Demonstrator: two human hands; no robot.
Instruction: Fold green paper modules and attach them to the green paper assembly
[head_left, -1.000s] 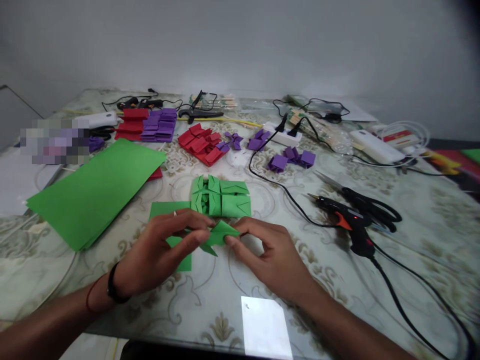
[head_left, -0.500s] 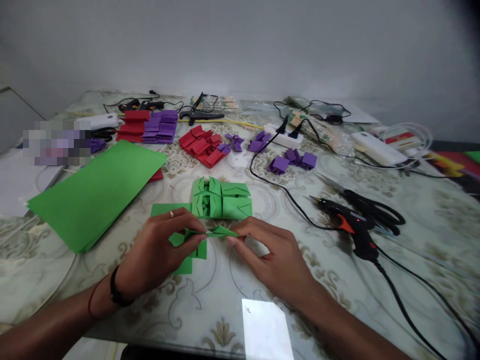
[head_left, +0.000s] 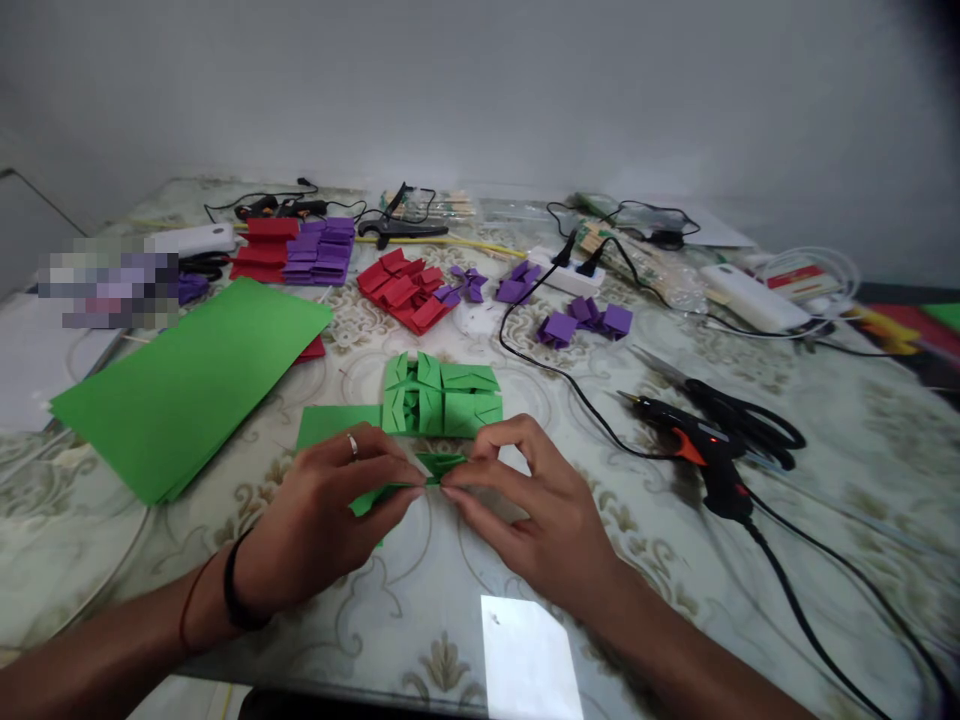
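Note:
Between my two hands is a small folded piece of green paper [head_left: 441, 464], partly covered by my fingers. My left hand [head_left: 341, 500] pinches its left end between thumb and fingers. On the other end, my right hand [head_left: 536, 500] is closed in a pinch, its fingertips close to the left ones. Flat green paper pieces [head_left: 337, 422] lie on the table, partly under my left hand. Just beyond my hands sit several folded green paper units [head_left: 442, 395] side by side.
A stack of green sheets [head_left: 199, 385] lies to the left. Red folded paper [head_left: 405, 290] and purple folded pieces [head_left: 585, 320] are farther back. At right are a hot glue gun [head_left: 697, 440] with its cord and black-handled scissors [head_left: 742, 410]. A white power strip [head_left: 566, 272] stands behind.
My hands have come closer together on the green paper, the right one shifting left with its forefinger raised and bent. The paper between them now shows a narrower, steeper fold.

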